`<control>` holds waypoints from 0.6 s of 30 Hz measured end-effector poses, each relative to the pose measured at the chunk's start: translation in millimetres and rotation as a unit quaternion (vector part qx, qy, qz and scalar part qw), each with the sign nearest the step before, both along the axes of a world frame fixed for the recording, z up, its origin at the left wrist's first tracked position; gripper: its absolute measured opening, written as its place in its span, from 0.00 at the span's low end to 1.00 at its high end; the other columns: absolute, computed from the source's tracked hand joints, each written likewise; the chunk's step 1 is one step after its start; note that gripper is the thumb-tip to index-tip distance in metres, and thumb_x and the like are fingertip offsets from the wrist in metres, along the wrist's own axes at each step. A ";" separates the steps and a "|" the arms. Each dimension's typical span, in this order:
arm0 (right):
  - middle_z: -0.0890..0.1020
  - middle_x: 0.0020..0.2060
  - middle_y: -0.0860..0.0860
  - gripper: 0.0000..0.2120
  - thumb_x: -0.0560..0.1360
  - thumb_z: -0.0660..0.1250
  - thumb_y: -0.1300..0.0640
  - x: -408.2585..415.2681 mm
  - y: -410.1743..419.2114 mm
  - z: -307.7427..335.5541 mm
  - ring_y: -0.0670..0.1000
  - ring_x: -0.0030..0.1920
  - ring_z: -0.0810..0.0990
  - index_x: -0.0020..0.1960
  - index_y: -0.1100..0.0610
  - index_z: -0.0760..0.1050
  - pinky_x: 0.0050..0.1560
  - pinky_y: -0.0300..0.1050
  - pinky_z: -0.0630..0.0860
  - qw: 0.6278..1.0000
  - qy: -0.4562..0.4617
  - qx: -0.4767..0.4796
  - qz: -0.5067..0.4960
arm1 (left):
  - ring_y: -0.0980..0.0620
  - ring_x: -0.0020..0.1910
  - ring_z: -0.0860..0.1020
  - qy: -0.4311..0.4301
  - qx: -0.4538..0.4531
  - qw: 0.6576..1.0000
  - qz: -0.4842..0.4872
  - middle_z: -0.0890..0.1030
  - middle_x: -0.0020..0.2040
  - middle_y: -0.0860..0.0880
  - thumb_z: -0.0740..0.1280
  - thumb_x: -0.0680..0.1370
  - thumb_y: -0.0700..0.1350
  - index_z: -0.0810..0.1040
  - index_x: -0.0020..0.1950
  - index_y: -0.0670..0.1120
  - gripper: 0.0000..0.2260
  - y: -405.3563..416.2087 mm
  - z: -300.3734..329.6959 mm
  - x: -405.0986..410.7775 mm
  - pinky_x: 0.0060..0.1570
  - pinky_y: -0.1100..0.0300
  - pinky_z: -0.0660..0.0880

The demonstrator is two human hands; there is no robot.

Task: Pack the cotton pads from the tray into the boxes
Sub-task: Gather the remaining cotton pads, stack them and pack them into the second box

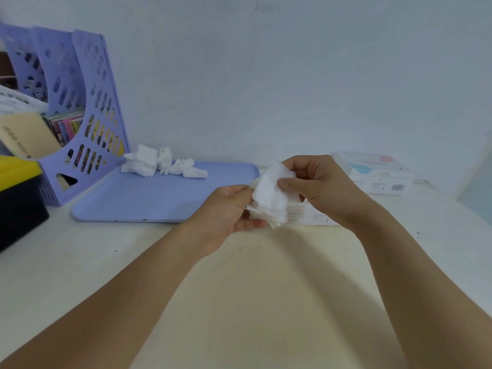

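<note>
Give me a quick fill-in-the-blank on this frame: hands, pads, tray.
1. Both hands, left and right, hold one stack of ____.
2. The loose cotton pads lie at the tray's ____ edge.
3. The tray is ____ in colour.
4. The white box lies to the ____ of the tray.

Missing words: cotton pads; far; lilac; right

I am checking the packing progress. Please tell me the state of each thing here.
Stack of cotton pads: held above the table by both hands.
Left hand: fingers grip the stack.
Right hand: fingers grip the stack.
Tray: some loose pads left at its far edge.
Box: lying flat, behind the right hand.
</note>
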State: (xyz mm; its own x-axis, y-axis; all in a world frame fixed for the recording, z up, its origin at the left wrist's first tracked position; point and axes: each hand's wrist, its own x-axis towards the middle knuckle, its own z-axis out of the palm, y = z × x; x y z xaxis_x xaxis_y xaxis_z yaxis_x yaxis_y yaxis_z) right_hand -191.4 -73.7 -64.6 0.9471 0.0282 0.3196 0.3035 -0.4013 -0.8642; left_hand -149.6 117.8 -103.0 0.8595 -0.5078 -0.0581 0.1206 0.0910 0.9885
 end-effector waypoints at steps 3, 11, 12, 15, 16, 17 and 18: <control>0.82 0.43 0.66 0.06 0.78 0.68 0.67 1.0 2.3 -0.8 0.50 0.37 0.74 0.53 0.65 0.82 0.35 0.36 0.71 1.000 0.004 0.025 -0.004 | 0.46 0.50 0.83 0.012 -0.016 1.000 0.000 0.83 0.59 0.38 0.62 0.83 0.40 0.80 0.62 0.35 0.12 -1.1 0.4 -2.1 0.46 0.59 0.82; 0.85 0.46 0.61 0.07 0.77 0.69 0.64 8.0 12.2 -9.2 0.54 0.46 0.82 0.53 0.65 0.82 0.50 0.50 0.79 0.984 0.084 0.152 0.030 | 0.43 0.59 0.83 0.040 -0.047 0.998 -0.015 0.84 0.60 0.42 0.60 0.84 0.38 0.81 0.60 0.42 0.11 -3.2 0.7 -3.4 0.53 0.55 0.83; 0.85 0.45 0.60 0.06 0.77 0.69 0.64 8.5 15.2 -11.2 0.53 0.43 0.83 0.52 0.65 0.82 0.45 0.46 0.79 0.983 0.088 0.161 0.026 | 0.42 0.61 0.82 0.047 -0.056 0.997 -0.021 0.84 0.60 0.42 0.59 0.84 0.38 0.81 0.61 0.42 0.12 -3.8 0.2 -3.4 0.53 0.54 0.83; 0.86 0.47 0.62 0.07 0.77 0.70 0.63 10.1 20.0 -15.3 0.53 0.43 0.83 0.52 0.65 0.82 0.40 0.42 0.79 0.986 0.089 0.143 0.011 | 0.41 0.62 0.81 0.066 -0.074 0.995 -0.028 0.83 0.61 0.42 0.58 0.84 0.36 0.79 0.65 0.42 0.14 -3.9 -1.7 -2.4 0.52 0.54 0.83; 0.86 0.48 0.61 0.07 0.77 0.71 0.63 10.5 18.9 -15.3 0.53 0.43 0.84 0.52 0.65 0.83 0.41 0.41 0.79 0.988 0.082 0.132 0.007 | 0.42 0.61 0.82 0.066 -0.072 0.995 -0.026 0.84 0.61 0.42 0.58 0.84 0.36 0.79 0.65 0.42 0.14 -3.6 -1.7 -1.9 0.52 0.54 0.83; 0.86 0.48 0.60 0.06 0.77 0.71 0.64 10.8 17.4 -15.0 0.51 0.44 0.84 0.53 0.64 0.83 0.41 0.40 0.79 0.990 0.074 0.124 0.004 | 0.43 0.58 0.83 0.067 -0.069 0.995 -0.022 0.84 0.59 0.42 0.58 0.84 0.36 0.80 0.63 0.42 0.13 -2.9 -1.0 -1.6 0.50 0.55 0.83; 0.86 0.47 0.58 0.06 0.77 0.71 0.64 10.8 16.0 -14.5 0.50 0.43 0.84 0.53 0.64 0.83 0.41 0.38 0.78 0.991 0.067 0.116 0.000 | 0.44 0.56 0.84 0.066 -0.064 0.996 -0.020 0.85 0.58 0.42 0.58 0.84 0.36 0.81 0.61 0.42 0.13 -1.7 -0.3 -1.4 0.49 0.55 0.83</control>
